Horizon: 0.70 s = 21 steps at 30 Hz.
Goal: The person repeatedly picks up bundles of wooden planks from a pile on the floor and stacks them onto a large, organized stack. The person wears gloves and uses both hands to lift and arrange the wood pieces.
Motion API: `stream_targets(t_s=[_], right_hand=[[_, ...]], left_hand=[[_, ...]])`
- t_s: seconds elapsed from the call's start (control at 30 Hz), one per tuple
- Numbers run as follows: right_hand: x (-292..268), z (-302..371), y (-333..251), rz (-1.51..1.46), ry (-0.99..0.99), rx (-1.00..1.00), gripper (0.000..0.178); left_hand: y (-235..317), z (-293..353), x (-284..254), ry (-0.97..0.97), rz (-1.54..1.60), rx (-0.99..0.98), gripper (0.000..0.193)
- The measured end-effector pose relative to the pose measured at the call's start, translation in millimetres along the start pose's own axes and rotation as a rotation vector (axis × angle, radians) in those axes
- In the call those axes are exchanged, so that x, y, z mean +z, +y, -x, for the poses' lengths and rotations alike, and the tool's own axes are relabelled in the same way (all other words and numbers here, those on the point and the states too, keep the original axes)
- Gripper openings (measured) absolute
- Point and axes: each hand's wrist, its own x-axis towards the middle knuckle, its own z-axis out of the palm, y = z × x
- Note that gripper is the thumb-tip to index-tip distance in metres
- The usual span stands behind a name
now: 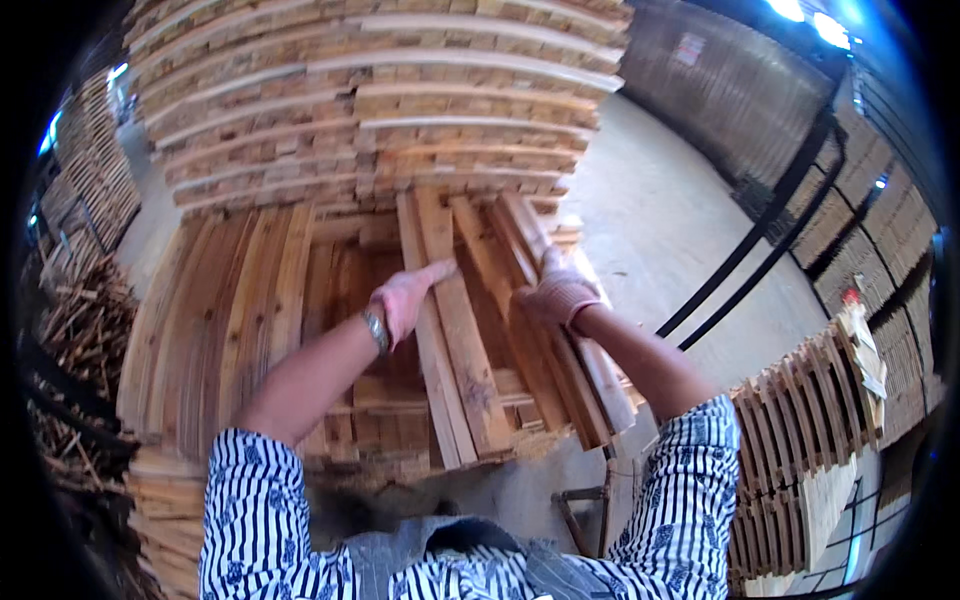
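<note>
My left hand (402, 302), in a pale pink work glove, grips the left edge of a pair of wooden boards (462, 350), with its thumb laid over the top. Those boards lie lengthwise, pointing away from me, on a stack of lumber. To the right, my right hand (562, 292), gloved the same way, is closed around several narrow boards (580, 395) at the stack's right side. Between the two hands lies a slanting board (512, 325). The undersides of both hands' grips are hidden by the wood.
A row of boards (215, 320) covers the stack's left part. Behind it rises a tall layered lumber pile (370, 110). Scrap sticks (85, 345) heap up at far left. A slatted wooden stack (800, 430) stands at right, near black bars (740, 255) and concrete floor (650, 190).
</note>
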Motion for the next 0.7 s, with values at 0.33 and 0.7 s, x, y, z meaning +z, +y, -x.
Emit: stream_targets(t_s=[0.33,0.7], right_hand=[[6.5,3.5,3.1,0.055,0.242,-0.14,0.083],[89.5,-9.9,-143.5,-1.219,-0.46,-0.307,0.078]], left_hand=[[-5.4,14.9,-68.3,0.076,0.143,0.054,0.059],[-3.9,2.8,-75.1,0.288,0.067,0.031,0.057]])
